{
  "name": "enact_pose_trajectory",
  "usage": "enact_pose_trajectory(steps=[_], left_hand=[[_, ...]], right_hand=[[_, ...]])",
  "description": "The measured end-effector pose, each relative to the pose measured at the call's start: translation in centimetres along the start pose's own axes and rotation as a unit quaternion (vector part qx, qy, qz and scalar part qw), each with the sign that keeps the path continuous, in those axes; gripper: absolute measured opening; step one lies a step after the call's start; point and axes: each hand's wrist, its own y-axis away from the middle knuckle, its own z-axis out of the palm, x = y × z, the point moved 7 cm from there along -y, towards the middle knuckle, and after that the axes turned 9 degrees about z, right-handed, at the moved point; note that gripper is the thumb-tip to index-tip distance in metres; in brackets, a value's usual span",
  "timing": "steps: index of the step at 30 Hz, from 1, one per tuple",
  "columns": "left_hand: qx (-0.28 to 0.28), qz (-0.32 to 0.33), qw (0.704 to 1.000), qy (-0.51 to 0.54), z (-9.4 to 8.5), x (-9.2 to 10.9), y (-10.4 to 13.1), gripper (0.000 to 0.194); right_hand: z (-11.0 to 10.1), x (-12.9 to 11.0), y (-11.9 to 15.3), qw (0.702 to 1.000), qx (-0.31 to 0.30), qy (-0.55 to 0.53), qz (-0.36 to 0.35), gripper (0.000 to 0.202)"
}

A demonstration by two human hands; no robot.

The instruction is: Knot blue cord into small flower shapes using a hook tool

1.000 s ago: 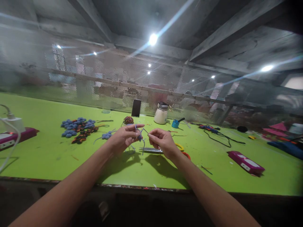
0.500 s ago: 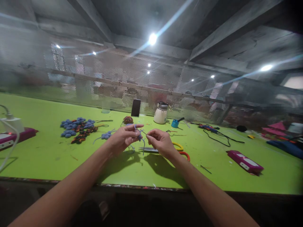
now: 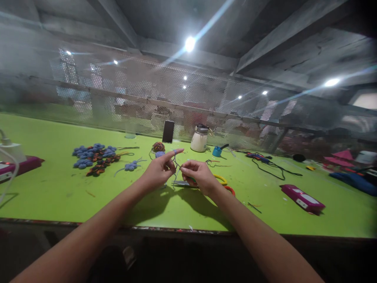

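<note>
Left hand [image 3: 157, 173] and right hand [image 3: 198, 175] raised together over green table [image 3: 59, 188], pinching blue yarn [image 3: 176, 168] between fingertips, left forefinger stretched out. Scissors [image 3: 206, 182] flat on table just behind right hand; pile of blue flowers [image 3: 93, 156] off to the left. Phone [image 3: 168, 131], jar [image 3: 199, 140] by mesh screen [image 3: 206, 102]; magenta case [image 3: 302, 198] far right.

Bare green table [image 3: 59, 188] lies open left of both hands. Scissors [image 3: 218, 184] lie directly under the right hand [image 3: 198, 175]. Crocheted flower pile [image 3: 94, 158] and white jar [image 3: 199, 140] obstruct farther back.
</note>
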Motion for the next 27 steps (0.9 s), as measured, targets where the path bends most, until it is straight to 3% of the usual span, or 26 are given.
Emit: enact_pose_trajectory(steps=[3,5,10,13,16,22,27], left_hand=[[0.012,0.044,0.995,-0.085,0.0,0.7,0.1,0.056],[0.030,0.051,0.995,-0.078,-0.1,0.9,0.1,0.057],[0.074,-0.019,0.989,0.124,-0.2,0.1,0.1,0.066],[0.077,-0.086,0.948,0.295,0.0,-0.4,0.2,0.068],[0.057,-0.124,0.910,0.391,0.1,-0.6,0.5,0.063],[0.070,-0.138,0.880,0.449,-0.9,-0.7,0.6,0.056],[0.086,-0.153,0.874,0.453,-1.3,-0.9,0.6,0.052]], right_hand=[[0.3,0.9,-0.1,0.995,-0.031,-0.076,0.060,0.029],[0.7,1.0,-0.1,0.989,-0.047,-0.124,0.071,0.029],[1.4,-0.1,0.4,0.983,-0.063,-0.173,0.011,0.028],[1.1,-0.8,0.6,0.991,-0.038,-0.120,-0.047,0.025],[0.3,-1.6,0.8,0.994,0.004,-0.025,-0.109,0.021],[-0.6,-3.4,1.6,0.953,0.075,0.175,-0.235,0.011],[-0.5,-3.8,2.1,0.930,0.078,0.247,-0.262,0.010]])
